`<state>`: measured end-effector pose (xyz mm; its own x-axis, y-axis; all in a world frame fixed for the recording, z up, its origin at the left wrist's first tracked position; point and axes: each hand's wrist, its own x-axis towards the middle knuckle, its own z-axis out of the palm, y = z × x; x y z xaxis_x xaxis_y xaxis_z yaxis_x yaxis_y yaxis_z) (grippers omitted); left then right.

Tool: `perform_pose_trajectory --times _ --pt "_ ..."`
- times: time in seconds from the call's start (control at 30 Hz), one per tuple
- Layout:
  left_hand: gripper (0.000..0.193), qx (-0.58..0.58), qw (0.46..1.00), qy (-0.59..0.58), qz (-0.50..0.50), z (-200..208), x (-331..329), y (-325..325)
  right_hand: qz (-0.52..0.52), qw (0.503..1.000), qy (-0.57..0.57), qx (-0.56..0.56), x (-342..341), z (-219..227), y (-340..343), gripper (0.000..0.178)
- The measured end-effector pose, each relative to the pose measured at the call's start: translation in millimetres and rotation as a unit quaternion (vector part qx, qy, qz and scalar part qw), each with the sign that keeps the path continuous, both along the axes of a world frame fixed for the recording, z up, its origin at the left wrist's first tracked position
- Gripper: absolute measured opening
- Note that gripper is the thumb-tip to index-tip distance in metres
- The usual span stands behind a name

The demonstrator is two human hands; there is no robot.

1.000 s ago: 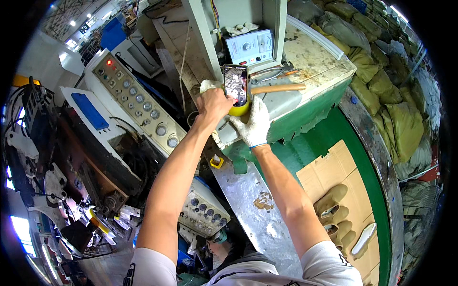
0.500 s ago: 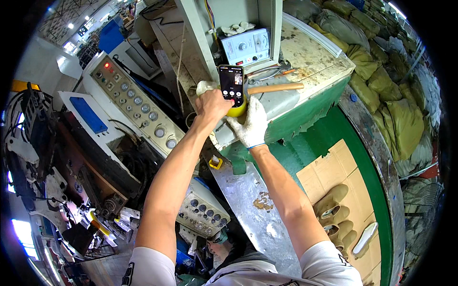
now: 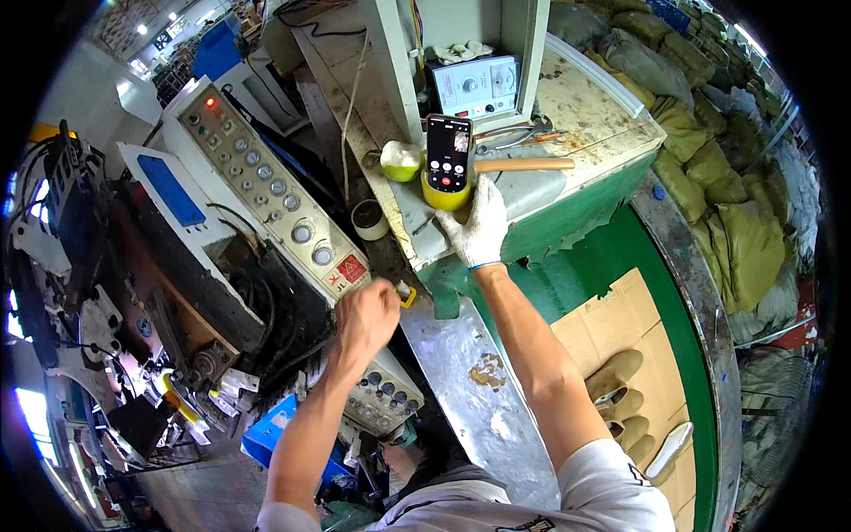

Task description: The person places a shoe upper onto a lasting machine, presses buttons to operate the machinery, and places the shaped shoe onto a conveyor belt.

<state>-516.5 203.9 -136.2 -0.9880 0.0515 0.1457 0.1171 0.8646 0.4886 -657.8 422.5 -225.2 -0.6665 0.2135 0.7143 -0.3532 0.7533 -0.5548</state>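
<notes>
A smartphone [image 3: 448, 158] with a lit screen stands upright in a yellow cup-like holder [image 3: 447, 199] on the worn bench top. My right hand [image 3: 480, 229], in a white knit glove, is beside the holder, thumb and fingers apart around its near right side; whether it touches the holder I cannot tell. Bare and loosely curled, my left hand [image 3: 366, 319] hangs near the lower end of the control panel, with nothing visible in it. A wooden handle [image 3: 525, 164] lies right of the phone, its near end close to the gloved fingertips. Left of the phone sits a green-and-white cup-like object [image 3: 402, 160].
A control panel [image 3: 266, 182] with several round knobs slopes at left. Behind the phone, a blue-grey meter box [image 3: 477, 87] sits in a metal cabinet. Several brown shoes [image 3: 618, 377] lie on cardboard [image 3: 634, 310] at right. Filled sacks [image 3: 745, 230] are piled beyond.
My left hand has left the phone screen and drawn back toward me, down and left, curling its fingers. My right hand stays beside the holder. The view has shifted slightly.
</notes>
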Motion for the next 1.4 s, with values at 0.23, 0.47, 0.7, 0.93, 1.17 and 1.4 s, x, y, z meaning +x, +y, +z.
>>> perform_pose_trajectory --times 0.23,0.47,0.7,0.93,1.17,1.4 --pt "0.026 -0.031 0.996 -0.041 0.069 -45 196 -75 -0.019 1.000 -0.013 0.010 3 3 -6 0.106" --pt "0.022 -0.116 0.971 -0.050 0.200 -69 367 -161 -0.027 0.998 -0.030 -0.050 14 8 3 0.104" --pt "0.043 -0.131 0.974 0.026 0.180 -90 439 -188 0.170 0.945 -0.169 -0.222 225 -1 -98 0.077" --pt "0.028 -0.063 0.979 0.082 0.175 -100 436 -196 0.440 0.778 -0.447 -0.029 471 -27 -215 0.061" --pt "0.028 0.000 0.980 0.134 0.144 -109 444 -203 0.459 0.770 -0.435 0.088 530 -42 -261 0.054" --pt "0.030 0.029 0.978 0.155 0.134 -108 445 -208 0.395 0.828 -0.388 0.087 539 -44 -273 0.048"
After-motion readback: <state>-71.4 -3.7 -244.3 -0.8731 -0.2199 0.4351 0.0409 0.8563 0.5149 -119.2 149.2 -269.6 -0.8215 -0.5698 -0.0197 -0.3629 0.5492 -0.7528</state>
